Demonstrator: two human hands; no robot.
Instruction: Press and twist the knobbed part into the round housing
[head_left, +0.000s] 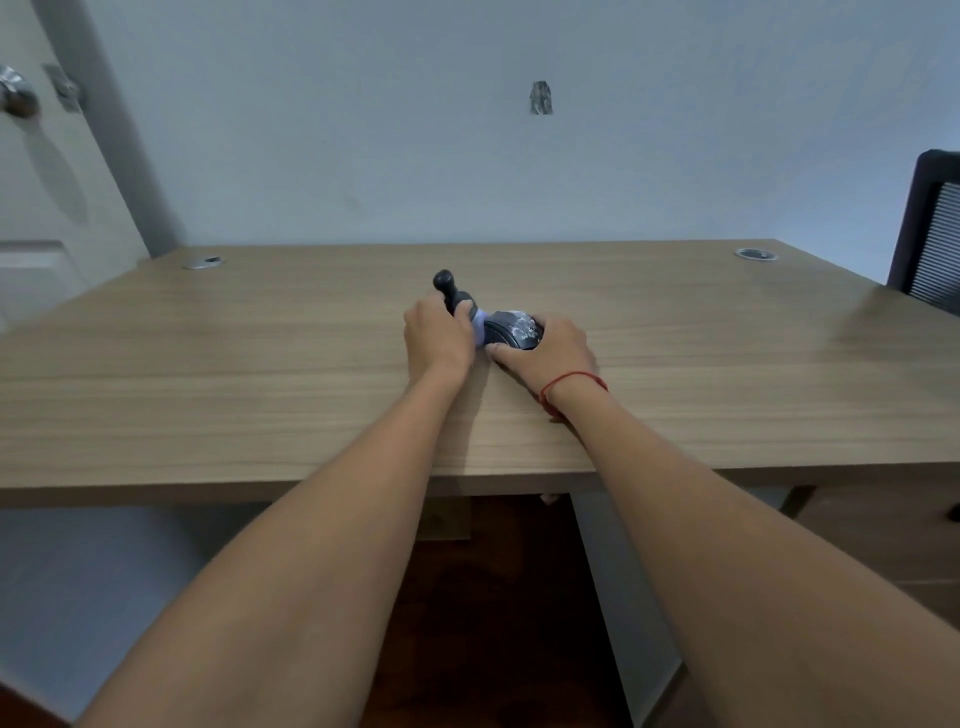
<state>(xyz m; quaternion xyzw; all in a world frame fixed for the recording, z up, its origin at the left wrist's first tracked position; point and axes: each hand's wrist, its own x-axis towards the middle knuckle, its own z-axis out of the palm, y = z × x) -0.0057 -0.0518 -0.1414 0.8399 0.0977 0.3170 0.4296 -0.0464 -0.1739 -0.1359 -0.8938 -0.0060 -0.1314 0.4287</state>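
Note:
Both my hands meet near the middle of a wooden desk (260, 374). My left hand (439, 338) grips a dark handle with a round knob on top (448, 287), fingers curled round it. A pale lilac piece (479, 328) shows between the two hands. My right hand (550, 351) holds a dark rounded object with a whitish pattern (514, 328), thumb along its near side and fingers round the far side. Whether the handle and the dark object are one thing, I cannot tell. A red string sits on my right wrist (571, 378).
Two round cable grommets sit at the desk's back corners, one on the left (203, 262) and one on the right (756, 254). A dark mesh chair (930, 234) stands at the right edge. A door with a metal knob (18, 96) is at the left. The wall is close behind the desk.

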